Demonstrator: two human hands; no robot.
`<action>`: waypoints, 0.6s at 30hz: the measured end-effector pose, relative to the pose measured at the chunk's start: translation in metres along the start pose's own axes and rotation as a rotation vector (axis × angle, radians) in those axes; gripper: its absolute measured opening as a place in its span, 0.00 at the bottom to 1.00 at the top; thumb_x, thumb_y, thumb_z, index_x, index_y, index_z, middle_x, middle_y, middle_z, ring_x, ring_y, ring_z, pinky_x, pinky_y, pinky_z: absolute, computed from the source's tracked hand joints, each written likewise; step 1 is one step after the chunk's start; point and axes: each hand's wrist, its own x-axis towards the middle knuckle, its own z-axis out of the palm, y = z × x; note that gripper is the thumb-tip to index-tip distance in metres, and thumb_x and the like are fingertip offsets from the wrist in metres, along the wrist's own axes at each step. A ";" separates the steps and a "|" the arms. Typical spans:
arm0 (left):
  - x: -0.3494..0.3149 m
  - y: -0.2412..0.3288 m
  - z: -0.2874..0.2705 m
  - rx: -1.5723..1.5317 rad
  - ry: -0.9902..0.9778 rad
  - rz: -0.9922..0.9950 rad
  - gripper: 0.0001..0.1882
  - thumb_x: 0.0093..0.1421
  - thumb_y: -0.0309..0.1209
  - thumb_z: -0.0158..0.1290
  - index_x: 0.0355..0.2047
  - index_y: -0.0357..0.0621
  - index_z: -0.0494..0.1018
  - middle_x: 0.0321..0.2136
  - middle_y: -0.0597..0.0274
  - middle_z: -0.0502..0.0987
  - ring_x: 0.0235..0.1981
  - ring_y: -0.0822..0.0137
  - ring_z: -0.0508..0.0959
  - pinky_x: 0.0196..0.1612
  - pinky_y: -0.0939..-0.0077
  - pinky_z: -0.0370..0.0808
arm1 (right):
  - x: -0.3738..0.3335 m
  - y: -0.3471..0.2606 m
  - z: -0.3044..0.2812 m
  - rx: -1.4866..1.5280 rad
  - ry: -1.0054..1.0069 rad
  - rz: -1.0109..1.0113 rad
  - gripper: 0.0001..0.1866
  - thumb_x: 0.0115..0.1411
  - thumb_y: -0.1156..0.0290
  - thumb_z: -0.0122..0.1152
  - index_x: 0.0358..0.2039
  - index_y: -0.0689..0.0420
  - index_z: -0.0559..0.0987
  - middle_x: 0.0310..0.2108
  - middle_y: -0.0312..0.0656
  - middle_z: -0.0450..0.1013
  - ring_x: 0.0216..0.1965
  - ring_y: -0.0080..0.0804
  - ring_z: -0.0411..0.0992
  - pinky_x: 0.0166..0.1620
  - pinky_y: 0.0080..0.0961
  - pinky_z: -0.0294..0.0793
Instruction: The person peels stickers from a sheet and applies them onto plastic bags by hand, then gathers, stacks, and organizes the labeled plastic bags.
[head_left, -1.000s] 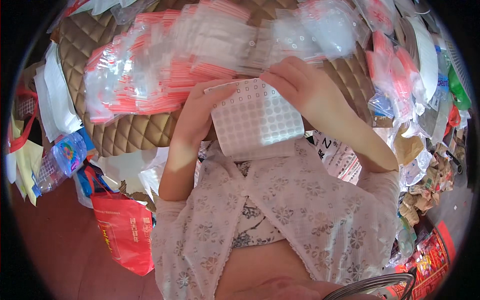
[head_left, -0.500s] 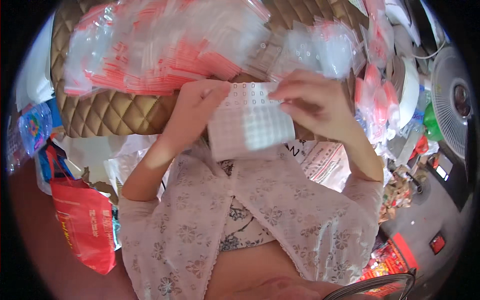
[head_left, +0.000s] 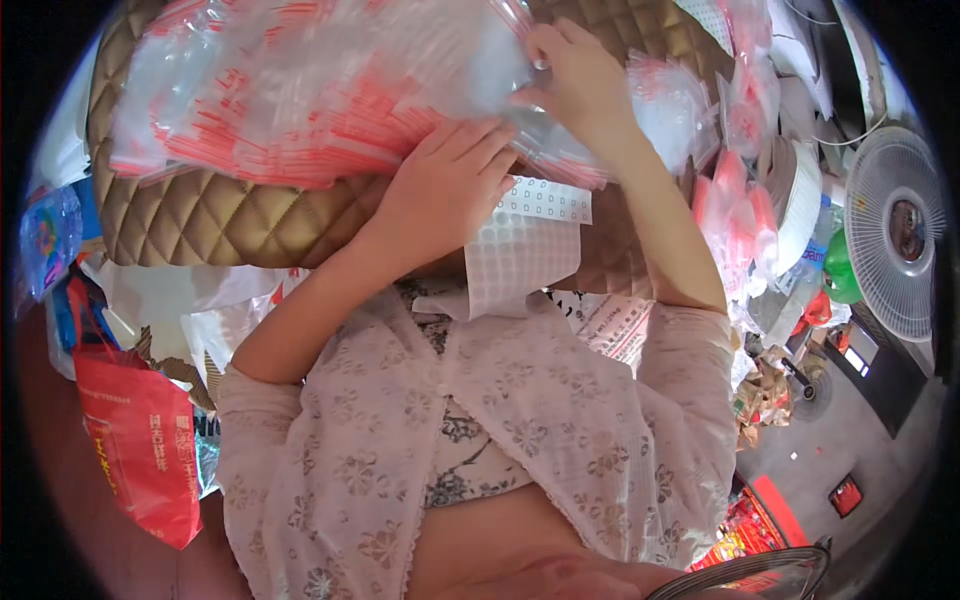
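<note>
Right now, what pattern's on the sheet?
The sheet has pale dots below small dark marks, clearest in head view.

Left hand (head_left: pixel 440 180): back up, fingers (head_left: pixel 485 142) stretched out, pointing up and rightward
Left forearm (head_left: pixel 315 312): slants up to the right, elbow bent
Right hand (head_left: pixel 585 90): higher, fingers (head_left: pixel 548 48) bent leftward, thumb (head_left: pixel 530 98) below them
Right forearm (head_left: pixel 672 220): rises steeply, leaning left, elbow bent
Hands: 2, bare, near but apart

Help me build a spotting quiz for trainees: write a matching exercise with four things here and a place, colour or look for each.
1. sheet
2. quilted pad
3. fan
4. carrier bag

A. red, toward lower left
B. round grille, at far right
C. dotted, beside the left hand
D. brown, under plastic bags

Pairs: 1-C, 2-D, 3-B, 4-A
</note>
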 end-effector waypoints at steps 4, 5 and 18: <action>0.005 0.004 0.001 0.061 -0.012 0.022 0.14 0.51 0.33 0.53 0.34 0.34 0.73 0.41 0.55 0.74 0.49 0.58 0.68 0.53 0.64 0.64 | -0.018 0.034 -0.011 0.018 -0.094 0.067 0.25 0.34 0.67 0.73 0.30 0.56 0.67 0.28 0.38 0.64 0.32 0.40 0.65 0.34 0.32 0.65; 0.005 0.004 0.003 0.065 -0.038 0.058 0.14 0.52 0.33 0.52 0.34 0.34 0.73 0.41 0.55 0.74 0.49 0.59 0.68 0.54 0.64 0.64 | -0.021 0.037 -0.011 0.041 -0.113 0.077 0.25 0.33 0.66 0.74 0.30 0.55 0.67 0.28 0.39 0.64 0.31 0.40 0.65 0.35 0.32 0.65; 0.007 0.020 0.023 0.062 -0.086 0.073 0.14 0.53 0.34 0.52 0.35 0.36 0.73 0.43 0.58 0.73 0.47 0.62 0.68 0.50 0.66 0.66 | -0.033 0.040 -0.028 0.122 -0.099 -0.005 0.24 0.36 0.72 0.72 0.32 0.57 0.67 0.29 0.41 0.65 0.34 0.44 0.65 0.38 0.33 0.65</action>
